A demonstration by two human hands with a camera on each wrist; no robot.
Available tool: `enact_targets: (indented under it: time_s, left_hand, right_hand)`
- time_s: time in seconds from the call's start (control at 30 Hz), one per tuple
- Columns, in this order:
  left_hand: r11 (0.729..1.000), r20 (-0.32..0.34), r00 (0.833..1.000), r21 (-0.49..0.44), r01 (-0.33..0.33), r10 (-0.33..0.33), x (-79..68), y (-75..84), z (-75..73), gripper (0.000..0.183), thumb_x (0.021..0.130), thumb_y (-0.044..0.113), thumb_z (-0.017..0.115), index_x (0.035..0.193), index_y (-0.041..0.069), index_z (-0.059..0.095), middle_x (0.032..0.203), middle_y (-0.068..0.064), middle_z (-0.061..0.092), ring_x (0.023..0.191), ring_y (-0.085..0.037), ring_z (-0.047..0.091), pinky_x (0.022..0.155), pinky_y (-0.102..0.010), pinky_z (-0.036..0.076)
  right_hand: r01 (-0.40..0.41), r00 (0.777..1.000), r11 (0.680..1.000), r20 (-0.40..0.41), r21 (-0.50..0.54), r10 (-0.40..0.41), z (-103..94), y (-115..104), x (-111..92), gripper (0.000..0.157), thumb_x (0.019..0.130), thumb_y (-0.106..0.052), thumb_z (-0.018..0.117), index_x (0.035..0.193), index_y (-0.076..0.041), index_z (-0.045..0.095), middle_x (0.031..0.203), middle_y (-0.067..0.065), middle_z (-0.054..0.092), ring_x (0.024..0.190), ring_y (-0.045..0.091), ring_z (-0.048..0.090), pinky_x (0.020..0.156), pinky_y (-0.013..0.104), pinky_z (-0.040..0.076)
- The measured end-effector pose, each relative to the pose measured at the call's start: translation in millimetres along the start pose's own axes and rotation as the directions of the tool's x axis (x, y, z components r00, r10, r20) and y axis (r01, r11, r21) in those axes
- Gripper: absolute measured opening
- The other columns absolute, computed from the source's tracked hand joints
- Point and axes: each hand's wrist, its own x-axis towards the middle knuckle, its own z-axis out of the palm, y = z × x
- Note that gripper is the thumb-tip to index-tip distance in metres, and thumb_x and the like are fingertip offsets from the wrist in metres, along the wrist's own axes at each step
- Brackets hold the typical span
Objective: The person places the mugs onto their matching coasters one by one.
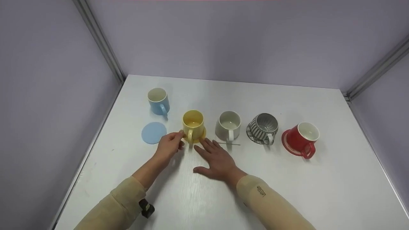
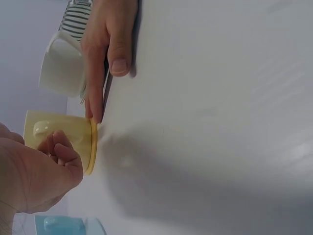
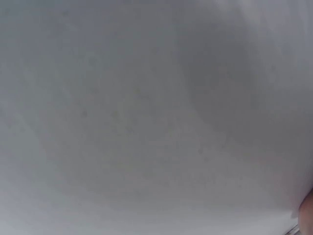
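A yellow mug (image 1: 193, 124) stands upright on a yellow coaster (image 1: 204, 135), its handle toward me. My left hand (image 1: 169, 147) is at the mug's left side, fingertips touching or very close to it. In the left wrist view several fingers of that hand are curled in front of the mug; whether they pinch anything is hidden. My right hand (image 1: 219, 161) lies palm down with fingers spread. Its fingertips reach the coaster's right edge, and the thumb points left. Only a sliver of skin shows in the right wrist view.
Left are a blue mug (image 1: 158, 102) and a separate blue coaster (image 1: 154, 133). Rightward stand a white mug (image 1: 227, 127) with a coaster edge by it, a striped mug (image 1: 263, 127) on a wire-like coaster (image 1: 252, 138), and a red mug (image 1: 298, 139) on a red coaster (image 1: 290, 149).
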Motion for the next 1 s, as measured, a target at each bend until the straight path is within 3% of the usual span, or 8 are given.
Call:
enact_targets:
  time_s: [0.27,0.5,0.73,1.0]
  left_hand:
    - [1.0,-0.053,0.998,-0.005,0.013,-0.013,8.6,15.7,-31.0,0.049,0.113,0.043,0.05,0.126,0.0,0.069,0.099,-0.008,0.066,0.091,-0.018,0.065,0.092,-0.04,0.052]
    - [0.998,-0.083,0.995,-0.026,0.06,-0.062,15.0,28.2,-57.0,0.051,0.113,0.046,0.047,0.133,0.004,0.065,0.111,-0.011,0.065,0.101,-0.02,0.063,0.102,-0.043,0.05]
    - [0.994,-0.105,0.988,-0.015,0.111,-0.112,20.4,30.9,-69.0,0.058,0.113,0.05,0.041,0.147,0.006,0.058,0.126,-0.014,0.063,0.113,-0.023,0.059,0.105,-0.037,0.046]
    - [0.997,-0.138,0.988,0.015,0.077,-0.075,33.6,29.8,-75.6,0.058,0.114,0.047,0.039,0.148,0.002,0.055,0.127,-0.015,0.063,0.113,-0.022,0.061,0.1,-0.035,0.047]
  right_hand:
    - [-0.003,1.0,1.0,0.006,-0.015,0.003,-1.6,6.2,-0.2,0.089,0.101,-0.079,0.038,0.168,-0.02,0.033,0.176,0.01,0.02,0.162,0.028,0.016,0.13,0.044,0.014]
    - [0.018,0.999,1.0,-0.027,-0.007,-0.018,-2.0,5.4,1.8,0.089,0.101,-0.077,0.041,0.168,-0.017,0.034,0.175,0.012,0.022,0.162,0.03,0.019,0.13,0.047,0.017]
    - [0.056,0.996,0.998,-0.062,-0.043,-0.058,0.7,1.5,-2.7,0.09,0.101,-0.075,0.044,0.167,-0.014,0.035,0.173,0.015,0.026,0.16,0.032,0.022,0.129,0.048,0.018]
    - [0.063,0.996,0.998,-0.068,-0.027,-0.065,-4.8,-7.0,-10.9,0.085,0.104,-0.07,0.044,0.165,-0.011,0.038,0.17,0.016,0.035,0.16,0.033,0.024,0.129,0.048,0.017]
